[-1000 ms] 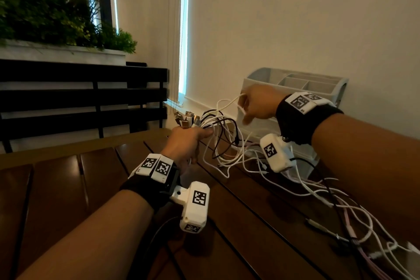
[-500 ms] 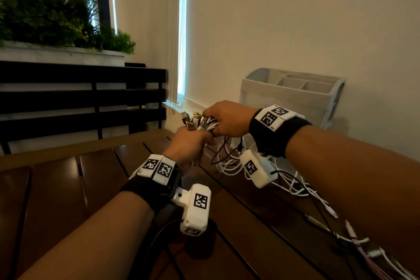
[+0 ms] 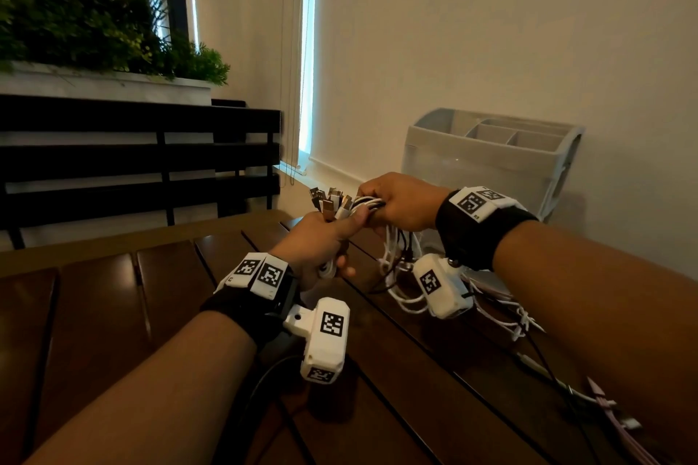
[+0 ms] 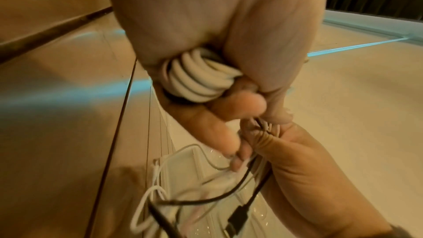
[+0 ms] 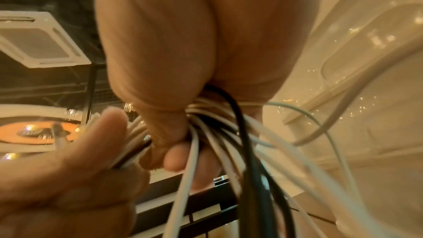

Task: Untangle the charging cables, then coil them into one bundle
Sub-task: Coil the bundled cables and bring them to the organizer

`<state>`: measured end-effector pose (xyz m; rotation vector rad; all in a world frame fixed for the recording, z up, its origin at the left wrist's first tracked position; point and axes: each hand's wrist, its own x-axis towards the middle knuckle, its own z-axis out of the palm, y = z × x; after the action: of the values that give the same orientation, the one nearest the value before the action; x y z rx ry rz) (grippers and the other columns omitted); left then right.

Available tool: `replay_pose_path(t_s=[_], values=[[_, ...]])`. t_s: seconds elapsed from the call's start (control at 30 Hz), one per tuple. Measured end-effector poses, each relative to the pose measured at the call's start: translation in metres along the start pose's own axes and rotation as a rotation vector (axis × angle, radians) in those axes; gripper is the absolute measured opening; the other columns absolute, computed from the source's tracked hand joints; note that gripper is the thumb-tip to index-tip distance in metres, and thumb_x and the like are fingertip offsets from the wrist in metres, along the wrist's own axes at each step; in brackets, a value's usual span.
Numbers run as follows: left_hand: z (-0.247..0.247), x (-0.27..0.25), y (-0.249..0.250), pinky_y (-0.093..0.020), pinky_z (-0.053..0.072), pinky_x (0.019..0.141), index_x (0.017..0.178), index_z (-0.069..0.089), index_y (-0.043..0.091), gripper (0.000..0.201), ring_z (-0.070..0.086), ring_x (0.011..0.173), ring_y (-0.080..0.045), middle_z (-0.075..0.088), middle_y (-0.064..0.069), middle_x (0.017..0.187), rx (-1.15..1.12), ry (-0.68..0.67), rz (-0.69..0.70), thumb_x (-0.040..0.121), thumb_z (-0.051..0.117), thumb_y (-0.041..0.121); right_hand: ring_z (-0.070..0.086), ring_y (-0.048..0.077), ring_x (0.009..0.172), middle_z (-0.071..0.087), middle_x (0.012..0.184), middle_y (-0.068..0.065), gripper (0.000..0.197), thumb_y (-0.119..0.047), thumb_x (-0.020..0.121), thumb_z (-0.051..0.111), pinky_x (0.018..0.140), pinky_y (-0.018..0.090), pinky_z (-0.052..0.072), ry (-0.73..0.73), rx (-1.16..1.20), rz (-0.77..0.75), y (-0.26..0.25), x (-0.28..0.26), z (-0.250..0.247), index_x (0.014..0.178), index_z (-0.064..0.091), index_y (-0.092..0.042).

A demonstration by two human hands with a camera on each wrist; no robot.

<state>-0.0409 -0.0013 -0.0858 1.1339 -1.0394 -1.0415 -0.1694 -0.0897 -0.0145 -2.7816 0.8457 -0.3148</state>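
Observation:
Several charging cables point(image 3: 362, 205), mostly white with some black, run between my two hands above the wooden table point(image 3: 113, 298). My left hand point(image 3: 321, 238) grips the bundle just below the USB plugs point(image 3: 328, 200), which stick up past its fist. In the left wrist view the white cables point(image 4: 199, 77) lie wrapped in my left hand point(image 4: 206, 42). My right hand point(image 3: 400, 200) grips the same cables right beside the left one. In the right wrist view white and black cables point(image 5: 228, 142) fan down out of my right hand point(image 5: 183, 61). Loose cable loops point(image 3: 400, 276) hang below onto the table.
A grey compartmented organizer point(image 3: 487, 159) stands against the wall behind my right hand. More cable ends, white, black and pink point(image 3: 612, 411), trail across the table at the lower right. A dark slatted bench point(image 3: 132, 155) and a planter point(image 3: 94, 30) lie to the left.
My right hand came back from out near the organizer to the left hand and closed on the cables beside the plugs. The loose loops were drawn in closer. The left hand stayed put.

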Motion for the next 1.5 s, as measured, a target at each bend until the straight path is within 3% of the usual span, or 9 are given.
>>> replay_pose_path(t_s=[0.2,0.37,0.53,0.67,0.77,0.87,1.0,1.17,1.5], values=[[0.003,0.0,0.0,-0.02,0.027,0.037,0.081,0.059,0.01,0.026,0.029,0.034,-0.015,0.034,-0.003,0.048,0.071,0.094,0.061,0.088,0.068,0.033,0.048,0.016,0.064,0.051,0.065,-0.004,0.018,-0.023,0.079,0.072,0.056,0.027,0.034,0.213,-0.177,0.004,-0.007,0.005,-0.012,0.072,0.057,-0.016],[0.002,0.004,-0.002,-0.021,0.026,0.037,0.091,0.067,0.004,0.012,0.029,0.029,-0.014,0.038,0.004,0.035,0.217,0.224,0.095,0.085,0.069,0.015,0.05,0.013,0.067,0.056,0.074,-0.003,0.025,-0.026,0.073,0.079,0.056,0.025,0.037,-0.02,-0.322,0.0,-0.017,0.001,-0.018,0.083,0.058,-0.016],[0.001,0.006,-0.003,-0.02,0.03,0.035,0.097,0.069,0.007,0.013,0.037,0.028,-0.005,0.053,0.001,0.05,0.314,0.224,0.151,0.086,0.064,0.013,0.058,0.004,0.078,0.061,0.091,-0.011,0.051,-0.026,0.077,0.078,0.072,0.023,0.047,-0.098,-0.013,-0.01,-0.024,-0.007,-0.02,0.12,0.05,-0.022],[0.0,0.009,-0.004,-0.023,0.032,0.039,0.094,0.071,0.009,0.015,0.038,0.031,-0.008,0.055,-0.007,0.058,0.306,0.256,0.167,0.084,0.069,0.02,0.065,0.016,0.085,0.069,0.097,0.003,0.032,-0.039,0.092,0.058,0.091,0.041,0.053,0.038,0.272,0.0,-0.019,-0.008,-0.017,0.113,0.061,-0.014],[-0.001,0.009,-0.005,-0.022,0.03,0.038,0.093,0.07,0.009,0.017,0.034,0.03,-0.011,0.046,-0.001,0.046,0.23,0.271,0.136,0.086,0.067,0.024,0.067,0.022,0.071,0.072,0.081,0.011,0.016,-0.028,0.093,0.061,0.074,0.038,0.055,0.093,0.287,-0.063,-0.018,-0.006,-0.009,0.097,0.061,-0.013],[-0.001,0.01,-0.006,-0.023,0.03,0.038,0.093,0.069,0.006,0.018,0.034,0.031,-0.012,0.039,0.004,0.04,0.183,0.287,0.121,0.087,0.066,0.022,0.057,0.011,0.059,0.066,0.068,0.003,0.025,-0.037,0.094,0.056,0.061,0.023,0.043,0.146,0.132,-0.091,-0.02,-0.004,-0.004,0.078,0.05,-0.019],[0.0,0.012,-0.008,-0.021,0.03,0.037,0.096,0.068,-0.001,0.024,0.033,0.03,-0.01,0.04,0.0,0.046,0.203,0.315,0.133,0.089,0.065,0.022,0.052,0.014,0.059,0.058,0.065,0.004,0.052,-0.047,0.102,0.029,0.066,0.026,0.042,0.105,0.19,0.008,-0.02,-0.006,-0.004,0.076,0.057,-0.012],[0.001,0.012,-0.01,-0.02,0.03,0.036,0.094,0.068,-0.004,0.025,0.034,0.033,-0.011,0.04,-0.002,0.048,0.209,0.329,0.145,0.088,0.065,0.02,0.051,0.013,0.058,0.058,0.062,0.001,0.059,-0.045,0.103,0.031,0.071,0.028,0.042,-0.036,0.115,0.113,-0.022,-0.004,-0.012,0.078,0.066,-0.004],[-0.001,0.011,-0.007,-0.023,0.031,0.039,0.093,0.066,0.007,0.016,0.035,0.036,-0.011,0.041,0.003,0.046,0.103,0.289,0.112,0.089,0.064,0.022,0.046,0.012,0.051,0.054,0.065,0.002,0.025,-0.029,0.098,0.051,0.05,0.025,0.039,0.171,0.219,-0.015,-0.022,-0.001,-0.008,0.076,0.045,-0.019]])
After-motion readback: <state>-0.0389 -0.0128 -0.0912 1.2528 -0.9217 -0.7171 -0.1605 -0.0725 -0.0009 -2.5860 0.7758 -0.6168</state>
